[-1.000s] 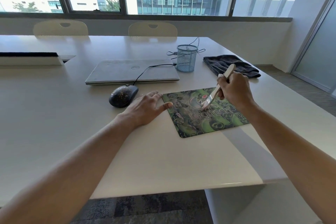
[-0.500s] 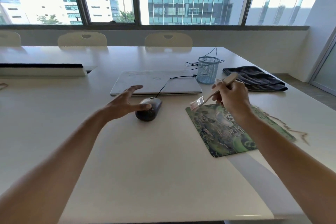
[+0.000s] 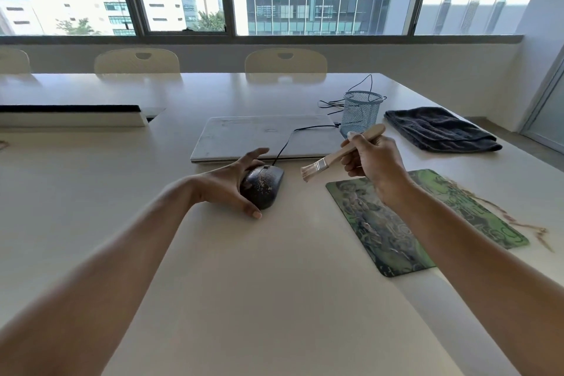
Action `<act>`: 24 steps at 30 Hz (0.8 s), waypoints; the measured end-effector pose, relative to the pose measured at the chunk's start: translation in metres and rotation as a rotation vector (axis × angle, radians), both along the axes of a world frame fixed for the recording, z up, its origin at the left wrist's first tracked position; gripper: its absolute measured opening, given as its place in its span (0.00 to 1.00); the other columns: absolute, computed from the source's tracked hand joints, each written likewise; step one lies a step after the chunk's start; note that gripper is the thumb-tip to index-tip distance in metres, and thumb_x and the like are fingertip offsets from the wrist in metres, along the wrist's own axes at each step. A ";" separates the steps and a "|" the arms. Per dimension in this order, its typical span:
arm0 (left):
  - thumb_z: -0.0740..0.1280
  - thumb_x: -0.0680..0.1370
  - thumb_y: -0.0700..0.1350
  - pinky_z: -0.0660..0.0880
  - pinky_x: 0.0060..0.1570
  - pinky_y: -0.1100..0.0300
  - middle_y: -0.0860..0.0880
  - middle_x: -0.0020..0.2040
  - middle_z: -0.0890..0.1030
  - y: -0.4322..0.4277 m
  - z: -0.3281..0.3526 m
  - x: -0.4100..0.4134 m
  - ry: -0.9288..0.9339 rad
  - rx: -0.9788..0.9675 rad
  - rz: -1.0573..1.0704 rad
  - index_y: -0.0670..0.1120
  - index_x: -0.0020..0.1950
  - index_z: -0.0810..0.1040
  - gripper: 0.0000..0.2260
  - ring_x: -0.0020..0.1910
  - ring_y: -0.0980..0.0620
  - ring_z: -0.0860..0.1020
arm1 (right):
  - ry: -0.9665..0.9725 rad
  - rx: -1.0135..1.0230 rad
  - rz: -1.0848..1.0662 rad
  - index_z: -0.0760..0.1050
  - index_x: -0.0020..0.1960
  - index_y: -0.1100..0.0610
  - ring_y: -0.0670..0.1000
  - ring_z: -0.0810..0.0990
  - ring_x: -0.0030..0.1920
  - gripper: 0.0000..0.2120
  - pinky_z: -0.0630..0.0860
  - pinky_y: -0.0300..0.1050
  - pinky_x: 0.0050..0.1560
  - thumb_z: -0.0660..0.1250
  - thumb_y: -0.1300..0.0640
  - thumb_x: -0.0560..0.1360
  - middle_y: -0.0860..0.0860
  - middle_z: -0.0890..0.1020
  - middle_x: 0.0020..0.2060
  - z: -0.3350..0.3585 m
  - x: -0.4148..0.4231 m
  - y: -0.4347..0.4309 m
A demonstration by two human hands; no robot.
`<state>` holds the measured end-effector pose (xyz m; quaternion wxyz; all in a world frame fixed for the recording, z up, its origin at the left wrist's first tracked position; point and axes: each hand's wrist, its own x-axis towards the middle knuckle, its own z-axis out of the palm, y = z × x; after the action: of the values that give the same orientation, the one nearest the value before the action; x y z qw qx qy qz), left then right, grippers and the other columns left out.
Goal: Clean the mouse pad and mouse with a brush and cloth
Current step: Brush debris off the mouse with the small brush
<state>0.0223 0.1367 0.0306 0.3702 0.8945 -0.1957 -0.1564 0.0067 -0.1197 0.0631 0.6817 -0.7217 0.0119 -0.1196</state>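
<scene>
Two hands are at work, one on each tool. Your left hand (image 3: 227, 185) cups the mouse (image 3: 264, 188) from its left flank, with the thumb against the near end and the fingers curved round the far side. The index finger is lifted a little. The mouse sits on the table (image 3: 274, 299), just in front of the closed laptop (image 3: 259, 134). Its long axis runs almost straight away from you, and the cable end points at the laptop. Pale specks cover its dark back.

Your right hand (image 3: 375, 159) grips the brush (image 3: 335, 156) by its wooden handle, fingers wrapped tight. The brush is in the air, slanting from upper right to lower left. Its bristles aim down and left toward the mouse but stay apart from it, and the handle's butt points toward the mesh cup (image 3: 361, 111).

Flat and askew to the table edge lies the mouse pad (image 3: 366, 223), to the right of the mouse, with your right forearm crossing above it. Brown crumbs (image 3: 531, 229) lie beside its right edge. Well beyond the pad, by the far right edge, the dark cloth (image 3: 439, 130) lies folded.
</scene>
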 end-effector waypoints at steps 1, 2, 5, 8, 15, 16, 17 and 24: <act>0.79 0.53 0.48 0.60 0.66 0.66 0.52 0.73 0.61 -0.001 -0.001 0.000 -0.008 -0.006 0.005 0.58 0.74 0.46 0.58 0.69 0.58 0.63 | 0.003 0.000 0.005 0.76 0.37 0.58 0.47 0.74 0.23 0.14 0.73 0.35 0.23 0.60 0.56 0.79 0.55 0.77 0.28 -0.001 0.001 -0.001; 0.79 0.53 0.49 0.61 0.66 0.66 0.52 0.73 0.61 -0.002 -0.003 -0.002 -0.019 -0.011 0.009 0.58 0.74 0.46 0.58 0.69 0.58 0.63 | 0.006 0.001 0.011 0.76 0.37 0.58 0.45 0.74 0.22 0.14 0.73 0.35 0.23 0.60 0.56 0.79 0.55 0.77 0.28 -0.001 0.002 -0.001; 0.78 0.50 0.54 0.61 0.67 0.65 0.53 0.71 0.63 -0.008 -0.005 -0.009 -0.030 -0.036 0.006 0.58 0.74 0.46 0.60 0.68 0.57 0.65 | 0.020 0.010 0.044 0.76 0.38 0.59 0.44 0.74 0.20 0.13 0.74 0.36 0.23 0.61 0.56 0.79 0.54 0.77 0.27 -0.002 0.004 -0.001; 0.78 0.49 0.55 0.61 0.67 0.66 0.53 0.70 0.65 -0.017 -0.006 -0.017 -0.031 -0.042 -0.008 0.58 0.74 0.47 0.60 0.68 0.57 0.66 | 0.026 0.043 0.087 0.77 0.39 0.59 0.44 0.74 0.21 0.12 0.73 0.35 0.24 0.62 0.56 0.78 0.52 0.78 0.25 0.000 0.005 0.001; 0.77 0.50 0.58 0.59 0.71 0.60 0.54 0.71 0.64 -0.034 -0.012 -0.039 -0.055 -0.030 -0.009 0.69 0.70 0.43 0.58 0.70 0.57 0.63 | 0.092 0.204 0.229 0.77 0.38 0.61 0.43 0.77 0.22 0.09 0.75 0.34 0.26 0.66 0.59 0.75 0.48 0.79 0.21 0.005 0.004 -0.003; 0.77 0.50 0.58 0.60 0.70 0.64 0.55 0.70 0.64 -0.035 -0.013 -0.041 -0.047 -0.038 -0.013 0.71 0.68 0.43 0.57 0.70 0.58 0.63 | 0.104 0.207 0.246 0.77 0.37 0.61 0.44 0.77 0.22 0.08 0.75 0.34 0.26 0.68 0.60 0.74 0.49 0.79 0.21 0.004 0.003 -0.005; 0.77 0.50 0.58 0.60 0.66 0.70 0.56 0.70 0.63 -0.036 -0.013 -0.042 -0.038 -0.045 -0.014 0.72 0.67 0.43 0.56 0.69 0.59 0.64 | 0.109 0.196 0.258 0.76 0.37 0.62 0.43 0.77 0.22 0.08 0.75 0.33 0.26 0.68 0.60 0.74 0.49 0.80 0.21 0.004 0.003 -0.007; 0.78 0.52 0.54 0.61 0.58 0.80 0.61 0.66 0.65 -0.039 -0.013 -0.051 -0.043 -0.084 0.003 0.68 0.69 0.42 0.57 0.66 0.62 0.66 | -0.036 -0.018 0.156 0.74 0.34 0.60 0.44 0.74 0.19 0.14 0.71 0.34 0.21 0.66 0.54 0.76 0.48 0.77 0.18 -0.004 0.003 -0.002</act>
<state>-0.0292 0.0972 0.0180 0.4033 0.8817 -0.2086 -0.1284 0.0101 -0.1213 0.0595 0.6824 -0.7244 -0.0578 -0.0790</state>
